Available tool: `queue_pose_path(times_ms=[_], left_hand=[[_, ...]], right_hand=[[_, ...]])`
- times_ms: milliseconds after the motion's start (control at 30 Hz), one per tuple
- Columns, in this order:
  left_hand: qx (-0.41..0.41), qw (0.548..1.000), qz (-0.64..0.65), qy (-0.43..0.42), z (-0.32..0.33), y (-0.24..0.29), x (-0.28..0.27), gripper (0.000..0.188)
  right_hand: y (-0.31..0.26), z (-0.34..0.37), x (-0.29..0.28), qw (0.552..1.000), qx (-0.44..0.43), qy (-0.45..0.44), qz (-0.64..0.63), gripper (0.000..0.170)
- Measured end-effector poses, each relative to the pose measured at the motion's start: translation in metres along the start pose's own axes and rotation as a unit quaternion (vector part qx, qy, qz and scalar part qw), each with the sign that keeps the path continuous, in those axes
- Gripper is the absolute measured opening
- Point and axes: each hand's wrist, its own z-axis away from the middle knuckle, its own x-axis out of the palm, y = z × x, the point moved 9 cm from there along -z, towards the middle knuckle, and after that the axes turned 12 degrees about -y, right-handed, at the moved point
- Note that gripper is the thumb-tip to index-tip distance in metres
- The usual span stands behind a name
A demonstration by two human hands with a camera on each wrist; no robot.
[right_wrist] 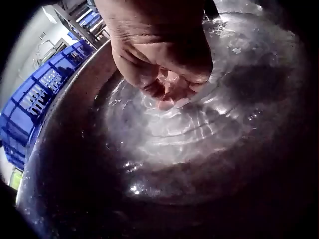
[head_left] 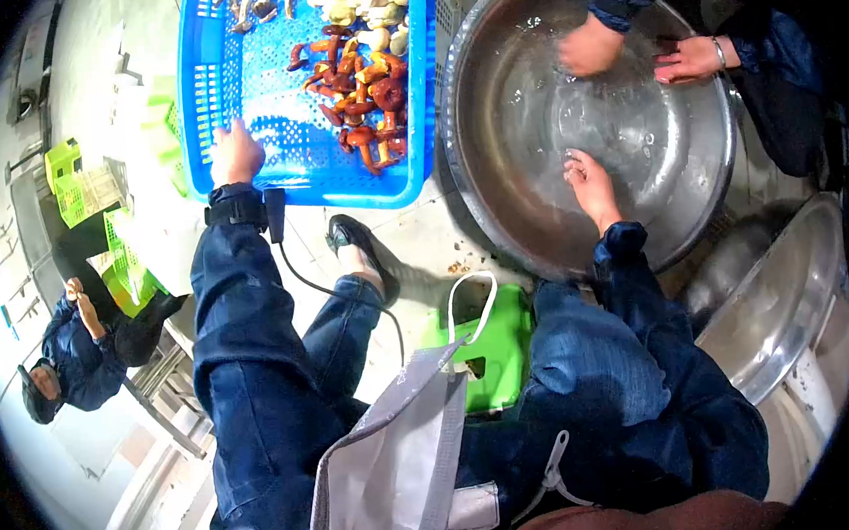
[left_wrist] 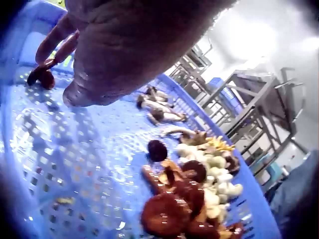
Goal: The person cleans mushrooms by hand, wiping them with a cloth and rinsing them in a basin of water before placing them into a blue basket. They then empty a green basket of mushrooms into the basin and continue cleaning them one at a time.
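Note:
In the blue basket (head_left: 277, 191), my left hand (head_left: 237, 155) is at the left side with bent fingers. The left wrist view shows a small dark red mushroom (left_wrist: 46, 78) at the fingertips of that hand (left_wrist: 119, 55), its stem against them. Red-brown mushrooms (head_left: 363, 91) and pale ones (head_left: 373, 13) lie along the basket's right side. Over the large metal basin (head_left: 477, 166) of water, my right hand (head_left: 592, 191) has loosely curled fingers; in the right wrist view, that hand (right_wrist: 162, 50) is wet and nothing held shows.
Another person's two hands (head_left: 591, 47) (head_left: 687, 60) reach into the basin from the upper right. A green stool (head_left: 506, 347) is between basket and basin. A second metal basin (head_left: 781, 294) leans at the right. At the far left sits a person (head_left: 73, 341) near green crates (head_left: 75, 183).

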Motion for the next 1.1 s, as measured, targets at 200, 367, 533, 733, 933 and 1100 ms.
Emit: queue_pose_path(times_ms=[200,367,533,733,933,1100], left_hand=[[0.038,0.991,-0.095,-0.082,-0.012,-0.025,0.035,0.025],[0.058,0.987,-0.059,-0.140,-0.042,-0.056,0.057,0.036],[0.204,0.955,0.210,-0.046,0.007,0.036,-0.037,0.036],[0.295,0.849,0.421,-0.120,0.048,0.127,-0.092,0.043],[0.225,0.927,0.224,0.198,-0.061,0.072,-0.076,0.041],[0.194,0.950,0.238,0.060,-0.060,0.092,-0.058,0.034]], right_hand=[[0.004,0.000,0.001,1.000,-0.001,-0.016,-0.026,0.036],[-0.001,0.000,0.001,0.999,0.010,-0.025,-0.022,0.035],[-0.009,0.005,0.001,0.999,0.025,-0.032,-0.011,0.035],[-0.002,0.001,0.007,0.997,0.045,-0.040,-0.040,0.036],[-0.014,0.007,-0.002,0.999,0.033,-0.022,0.005,0.033],[-0.002,0.002,0.000,1.000,0.005,-0.013,-0.024,0.032]])
